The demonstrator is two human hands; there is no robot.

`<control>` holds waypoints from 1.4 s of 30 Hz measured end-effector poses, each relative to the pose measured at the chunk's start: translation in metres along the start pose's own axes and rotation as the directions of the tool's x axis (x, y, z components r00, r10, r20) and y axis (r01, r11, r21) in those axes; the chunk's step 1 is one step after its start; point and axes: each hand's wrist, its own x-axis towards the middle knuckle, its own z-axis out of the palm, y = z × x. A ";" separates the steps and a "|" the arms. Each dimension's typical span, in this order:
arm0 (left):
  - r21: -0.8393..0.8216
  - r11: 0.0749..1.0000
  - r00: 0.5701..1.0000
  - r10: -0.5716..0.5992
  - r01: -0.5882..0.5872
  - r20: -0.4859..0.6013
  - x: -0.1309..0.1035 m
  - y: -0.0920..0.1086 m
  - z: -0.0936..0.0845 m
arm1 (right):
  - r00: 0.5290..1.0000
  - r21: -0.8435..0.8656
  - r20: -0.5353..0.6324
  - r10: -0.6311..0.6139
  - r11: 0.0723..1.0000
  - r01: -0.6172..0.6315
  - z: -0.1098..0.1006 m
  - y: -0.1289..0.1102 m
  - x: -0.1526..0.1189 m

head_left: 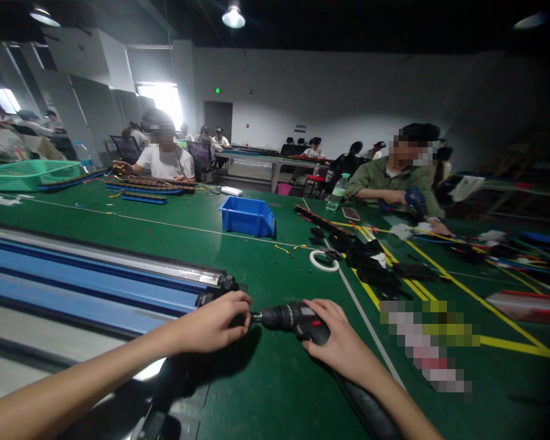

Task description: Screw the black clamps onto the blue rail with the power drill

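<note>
Two bare hands close together above the green table [284,391], with one power drill [279,317] held almost level between them. Right hand [334,336] wrapped over the back of the drill, thumb on the near side, so gripping it firmly. Left hand [222,321] with fingers curled at the front of the drill, just at the thin metal bit [256,317]; cannot tell if really pinching it, or some small piece on it, because of fingers hiding the end. By judgement, most likely in the step of making the tip ready: seating the bit, or placing a small fastener. For the next move, important to keep the drill steady and the bit straight, and to take the left fingertips well away before any turning. About the look of the drill: mostly black, with a ribbed collar behind the chuck, and a small red mark on the body. Pointing toward the left hand, near the end of the long blue and silver frame [73,287], but apart from it. Beyond the drill, a white ring [324,261] lying flat and, farther away, a blue bin [247,217]. Under the right forearm, a long dark shape [366,409], perhaps the handle; too shaded to tell.
</note>
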 end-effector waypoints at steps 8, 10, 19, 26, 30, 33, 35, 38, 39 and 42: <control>0.271 0.961 0.980 0.007 -0.062 0.200 0.027 -0.029 0.028 | 0.921 -0.018 -0.039 0.387 0.922 -0.388 -0.013 0.025 -0.030; 0.303 0.948 0.966 0.021 -0.102 0.258 0.036 -0.033 0.029 | 0.870 0.019 0.153 0.468 0.879 -0.476 -0.019 0.025 -0.035; 0.297 0.950 0.961 0.011 -0.097 0.277 0.041 -0.030 0.033 | 0.815 0.055 0.420 0.399 0.885 -0.462 -0.027 0.007 -0.013; 0.193 0.978 0.991 0.056 -0.078 0.117 0.036 -0.005 0.037 | 0.830 0.510 0.404 0.385 0.659 -0.553 -0.034 0.020 -0.047; 0.306 0.929 0.976 0.178 -0.209 0.128 0.030 0.032 0.021 | 0.824 0.828 0.526 0.210 0.094 -0.552 -0.024 0.020 -0.075; 0.391 0.872 0.951 0.231 -0.295 0.204 0.020 0.054 0.010 | 0.827 0.808 0.533 -0.181 -0.182 -0.561 -0.004 0.012 -0.087; 0.383 0.866 0.942 0.250 -0.322 0.225 0.011 0.062 0.003 | 0.818 0.779 0.462 -0.343 -0.285 -0.559 0.010 0.001 -0.090; 0.261 0.917 0.953 0.283 -0.303 0.112 -0.004 0.063 -0.013 | 0.847 0.750 0.392 -0.359 -0.409 -0.520 0.026 -0.020 -0.088; 0.211 0.941 0.963 0.268 -0.266 0.016 -0.009 0.060 -0.020 | 0.857 0.734 0.385 -0.341 -0.450 -0.509 0.030 -0.027 -0.086; 0.005 0.998 0.930 0.057 -0.059 -0.363 -0.022 0.037 -0.040 | 0.885 0.699 0.407 -0.228 -0.546 -0.462 0.036 -0.042 -0.079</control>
